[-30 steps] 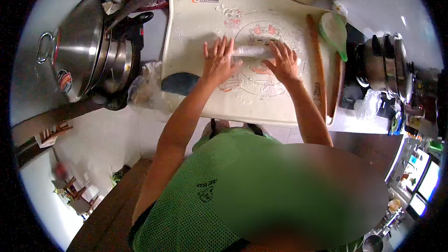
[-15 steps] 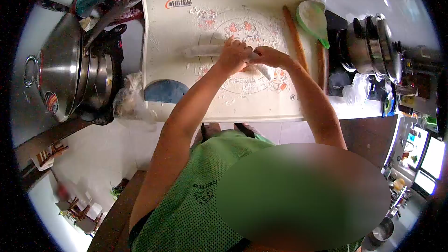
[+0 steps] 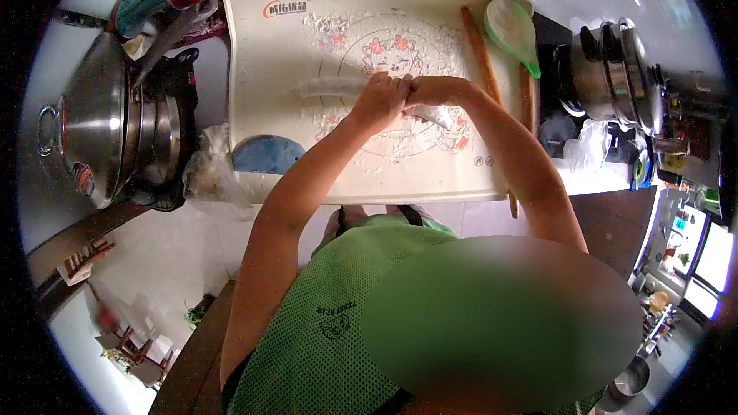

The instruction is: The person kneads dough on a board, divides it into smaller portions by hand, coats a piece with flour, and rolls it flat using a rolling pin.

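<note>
A long white roll of dough [image 3: 332,87] lies across the floured mat [image 3: 269,46]. My left hand [image 3: 382,100] is closed round the right part of the roll. Against it is my right hand [image 3: 432,91], its fingers bent and pressed together on the dough beside the left fingers. A short end of the dough slants down to the right from under my hands. The fingertips of both hands are partly hidden. Left of my left forearm is a dark blue half-round scraper [image 3: 269,154].
A wooden rolling pin [image 3: 480,58] and a green-rimmed scoop [image 3: 511,31] lie at the mat's right side. Metal pans [image 3: 96,119] stand at the left, and pots [image 3: 607,69] at the right. A plastic bag [image 3: 209,169] is beside the mat's lower left corner.
My hands, earlier spread flat on the roll, have come together and closed on its right part. The dough's right end now bends downward. The whole view has shifted, moving the mat leftward.
</note>
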The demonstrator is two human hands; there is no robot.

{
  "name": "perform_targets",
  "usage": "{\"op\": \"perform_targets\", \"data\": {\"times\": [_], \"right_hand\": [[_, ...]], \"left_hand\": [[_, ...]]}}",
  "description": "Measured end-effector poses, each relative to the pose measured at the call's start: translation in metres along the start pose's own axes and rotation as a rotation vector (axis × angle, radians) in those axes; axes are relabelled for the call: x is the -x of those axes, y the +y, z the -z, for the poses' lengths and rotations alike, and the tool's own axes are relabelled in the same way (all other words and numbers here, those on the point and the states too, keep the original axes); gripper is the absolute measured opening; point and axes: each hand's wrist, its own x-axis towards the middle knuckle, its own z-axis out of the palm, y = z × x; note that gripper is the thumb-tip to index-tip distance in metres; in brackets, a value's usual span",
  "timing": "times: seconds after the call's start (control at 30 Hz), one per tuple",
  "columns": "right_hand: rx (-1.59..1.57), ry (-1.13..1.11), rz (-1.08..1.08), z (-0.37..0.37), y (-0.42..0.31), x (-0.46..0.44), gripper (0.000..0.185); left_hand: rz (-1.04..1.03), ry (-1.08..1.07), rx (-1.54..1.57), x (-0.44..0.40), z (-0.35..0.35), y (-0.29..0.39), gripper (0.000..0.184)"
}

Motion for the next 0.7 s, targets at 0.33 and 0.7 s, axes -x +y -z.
{"op": "perform_targets", "data": {"times": [0.33, 0.7], "right_hand": [[0.714, 0.05, -0.157, 0.004, -0.007, 0.0, 0.034], [1.179, 0.496, -0.1, -0.031, 0.018, 0.003, 0.017]], "left_hand": [[0.022, -0.068, 0.033, -0.013, -0.004, 0.004, 0.018], [0.265, -0.536, 0.081, -0.03, -0.017, -0.015, 0.024]]}}
